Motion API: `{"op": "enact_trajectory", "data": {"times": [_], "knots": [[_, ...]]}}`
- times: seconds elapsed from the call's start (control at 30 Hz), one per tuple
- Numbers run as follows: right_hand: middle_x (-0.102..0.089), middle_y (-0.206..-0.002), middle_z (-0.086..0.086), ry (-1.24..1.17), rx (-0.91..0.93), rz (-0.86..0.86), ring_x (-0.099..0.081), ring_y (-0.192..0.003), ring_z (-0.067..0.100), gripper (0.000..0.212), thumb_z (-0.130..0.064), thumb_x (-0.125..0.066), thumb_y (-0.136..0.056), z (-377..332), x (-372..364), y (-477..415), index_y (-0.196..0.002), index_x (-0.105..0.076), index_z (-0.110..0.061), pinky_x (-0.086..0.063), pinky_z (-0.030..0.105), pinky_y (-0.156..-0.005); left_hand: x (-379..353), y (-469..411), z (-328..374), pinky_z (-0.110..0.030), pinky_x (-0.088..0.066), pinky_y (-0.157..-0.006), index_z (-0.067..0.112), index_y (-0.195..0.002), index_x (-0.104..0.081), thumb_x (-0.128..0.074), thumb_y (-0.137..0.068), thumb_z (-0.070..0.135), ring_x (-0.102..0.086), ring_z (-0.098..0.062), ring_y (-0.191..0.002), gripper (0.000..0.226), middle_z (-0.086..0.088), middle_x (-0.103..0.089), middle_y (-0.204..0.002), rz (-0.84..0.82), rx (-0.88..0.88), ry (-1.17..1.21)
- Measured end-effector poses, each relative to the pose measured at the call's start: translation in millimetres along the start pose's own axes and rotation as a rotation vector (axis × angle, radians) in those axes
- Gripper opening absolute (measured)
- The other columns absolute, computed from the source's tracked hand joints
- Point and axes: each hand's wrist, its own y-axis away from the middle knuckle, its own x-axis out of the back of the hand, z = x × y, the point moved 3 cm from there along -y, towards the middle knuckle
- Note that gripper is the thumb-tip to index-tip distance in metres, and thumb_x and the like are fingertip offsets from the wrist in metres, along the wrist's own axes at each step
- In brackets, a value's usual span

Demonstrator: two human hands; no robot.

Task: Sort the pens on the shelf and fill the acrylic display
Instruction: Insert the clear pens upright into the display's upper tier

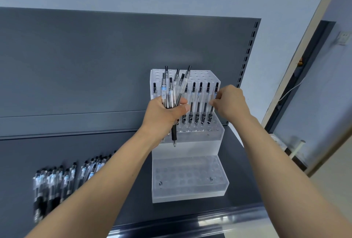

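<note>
A stepped clear acrylic display point(188, 173) stands on the dark shelf point(238, 161), right of centre. Several clear pens with black grips point(199, 102) stand upright in its middle tier, and one more pen stands at that tier's far left. My left hand point(165, 116) is shut on a bundle of pens point(171, 93), held upright in front of the display's left half. My right hand point(229, 102) pinches the rightmost standing pen point(214, 100) between thumb and fingers. The lowest and topmost tiers show only empty holes.
Two loose heaps of the same pens point(57, 182) lie on the shelf at the left. The shelf's dark back panel point(95, 62) rises behind the display. At the right, past the shelf's end, are a doorway and a wall.
</note>
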Motion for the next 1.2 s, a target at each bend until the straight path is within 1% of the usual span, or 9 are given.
{"op": "enact_trajectory", "data": {"times": [0.17, 0.3, 0.37, 0.47, 0.53, 0.6, 0.87, 1.03, 1.2], "knots": [[-0.066, -0.089, 0.020, 0.047, -0.028, 0.010, -0.063, -0.081, 0.036, 0.012, 0.005, -0.056, -0.080, 7, 2, 4, -0.087, -0.066, 0.007, -0.049, 0.033, -0.064, 1, 1, -2, -0.016, -0.044, -0.050, 0.014, -0.078, -0.066, -0.071, -0.080, 0.004, -0.048, -0.001, -0.045, 0.011, 0.002, -0.062, -0.065, -0.006, 0.010, 0.004], [-0.066, -0.090, 0.018, 0.065, -0.027, 0.093, -0.062, -0.083, 0.036, 0.013, 0.001, -0.055, -0.082, 3, 18, 6, -0.088, -0.066, 0.004, -0.055, 0.038, -0.071, 3, 1, -2, -0.017, -0.044, -0.050, 0.014, -0.077, -0.066, -0.071, -0.080, 0.005, -0.049, -0.001, -0.046, 0.011, 0.003, -0.061, -0.065, -0.015, 0.008, 0.004], [-0.067, -0.082, 0.015, -0.003, 0.028, 0.091, -0.063, -0.076, 0.032, 0.013, -0.003, -0.055, -0.083, -8, 26, 13, -0.081, -0.066, 0.003, -0.053, 0.035, -0.066, 4, 2, -2, -0.017, -0.044, -0.050, 0.014, -0.078, -0.066, -0.070, -0.080, 0.005, -0.048, -0.002, -0.045, 0.010, 0.001, -0.060, -0.065, -0.029, 0.007, 0.012], [-0.066, -0.068, 0.004, -0.348, 0.146, -0.167, -0.056, -0.059, 0.014, 0.012, -0.013, -0.064, -0.084, -38, 29, 36, -0.076, -0.070, -0.007, -0.048, 0.024, -0.057, 7, 3, -3, -0.019, -0.044, -0.050, 0.011, -0.080, -0.066, -0.069, -0.081, 0.002, -0.047, -0.007, -0.046, 0.010, 0.002, -0.057, -0.061, -0.058, -0.007, 0.031], [-0.070, -0.075, 0.006, -0.533, 0.200, -0.389, -0.056, -0.063, 0.009, 0.008, -0.016, -0.067, -0.085, -58, 25, 49, -0.083, -0.073, -0.011, -0.046, 0.019, -0.057, 9, 4, -2, -0.022, -0.043, -0.050, 0.010, -0.079, -0.066, -0.067, -0.082, 0.001, -0.048, -0.011, -0.046, 0.009, 0.003, -0.056, -0.055, -0.104, -0.025, 0.049], [-0.068, -0.074, 0.006, -0.592, 0.225, -0.452, -0.055, -0.064, 0.009, 0.008, -0.016, -0.068, -0.085, -69, 17, 52, -0.079, -0.071, -0.012, -0.042, 0.020, -0.057, 13, 7, -1, -0.023, -0.043, -0.048, 0.009, -0.077, -0.065, -0.066, -0.083, 0.001, -0.051, -0.013, -0.046, 0.010, 0.001, -0.056, -0.053, -0.144, -0.018, 0.079], [-0.063, -0.064, 0.002, -0.548, 0.193, -0.460, -0.052, -0.056, 0.007, 0.015, -0.020, -0.069, -0.084, -99, -12, 58, -0.078, -0.070, -0.006, -0.040, 0.024, -0.060, 46, 16, -3, -0.020, -0.040, -0.045, 0.008, -0.078, -0.060, -0.063, -0.085, 0.003, -0.048, -0.011, -0.045, 0.009, -0.002, -0.055, -0.061, -0.150, 0.038, 0.161], [-0.060, -0.068, 0.012, -0.465, 0.126, -0.354, -0.049, -0.062, 0.019, 0.020, -0.014, -0.064, -0.081, -119, -24, 57, -0.084, -0.069, 0.006, -0.043, 0.033, -0.061, 64, 18, -5, -0.019, -0.045, -0.048, 0.007, -0.081, -0.059, -0.059, -0.089, 0.007, -0.052, -0.012, -0.049, 0.008, -0.005, -0.056, -0.067, -0.152, 0.028, 0.130], [-0.065, -0.070, 0.017, -0.591, 0.035, -0.136, -0.056, -0.061, 0.020, 0.021, -0.007, -0.055, -0.087, -121, -20, 50, -0.086, -0.064, 0.012, -0.053, 0.036, -0.063, 86, 10, -12, -0.020, -0.053, -0.050, 0.006, -0.082, -0.055, -0.051, -0.096, 0.010, -0.064, -0.015, -0.055, 0.015, -0.006, -0.062, -0.067, 0.039, 0.122, 0.187]]}}
